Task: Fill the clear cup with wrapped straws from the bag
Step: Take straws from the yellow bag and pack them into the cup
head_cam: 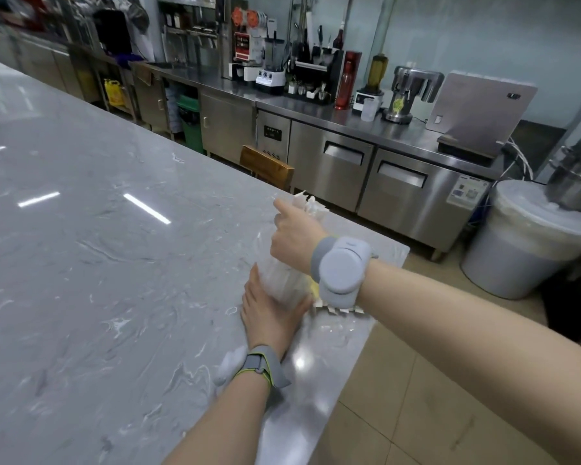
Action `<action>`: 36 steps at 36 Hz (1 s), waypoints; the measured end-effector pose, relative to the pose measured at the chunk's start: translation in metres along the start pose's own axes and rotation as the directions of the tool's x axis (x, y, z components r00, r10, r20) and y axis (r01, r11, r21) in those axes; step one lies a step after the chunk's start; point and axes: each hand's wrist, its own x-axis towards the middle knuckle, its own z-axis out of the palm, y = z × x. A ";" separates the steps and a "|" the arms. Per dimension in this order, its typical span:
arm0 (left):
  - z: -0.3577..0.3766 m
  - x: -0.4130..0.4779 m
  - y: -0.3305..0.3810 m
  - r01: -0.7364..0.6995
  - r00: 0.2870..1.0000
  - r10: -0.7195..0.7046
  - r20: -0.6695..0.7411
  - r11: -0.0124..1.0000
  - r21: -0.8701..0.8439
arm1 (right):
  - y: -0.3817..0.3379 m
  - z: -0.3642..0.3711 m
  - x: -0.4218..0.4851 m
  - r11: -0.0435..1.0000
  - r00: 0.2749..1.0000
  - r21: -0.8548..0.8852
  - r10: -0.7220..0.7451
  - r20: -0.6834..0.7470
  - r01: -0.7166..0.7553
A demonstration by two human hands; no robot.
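Observation:
A clear cup (282, 280) stands near the right end of the grey marble counter (98, 263), packed with white wrapped straws (311, 204) that stick out of its top. My left hand (269, 313) wraps around the cup's lower part from the near side. My right hand (294, 236) is closed around the bundle of straws above the cup, forefinger stretched out. More wrapped straws (336, 310) lie flat on the counter just behind my right wrist; the bag around them is hard to make out.
The counter's right edge (366, 347) drops to a tiled floor close to the cup. Beyond stand a wooden chair back (265, 166), steel fridge cabinets (366, 176) with appliances on top, and a large white bin (530, 243) holding a steel pot.

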 end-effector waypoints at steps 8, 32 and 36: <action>-0.001 0.000 0.002 0.006 1.000 -0.004 -0.024 0.997 0.073 | 0.003 0.000 0.004 0.997 0.998 0.078 0.012 -0.063 -0.007; 0.004 -0.004 -0.004 -0.029 0.999 0.029 -0.019 1.000 0.001 | 0.002 0.039 -0.003 -0.552 0.717 0.821 0.630 0.297 0.145; 0.004 -0.002 -0.004 -0.031 0.999 0.031 -0.013 0.999 0.019 | 0.005 0.024 0.009 -0.533 0.773 0.829 0.595 0.223 0.171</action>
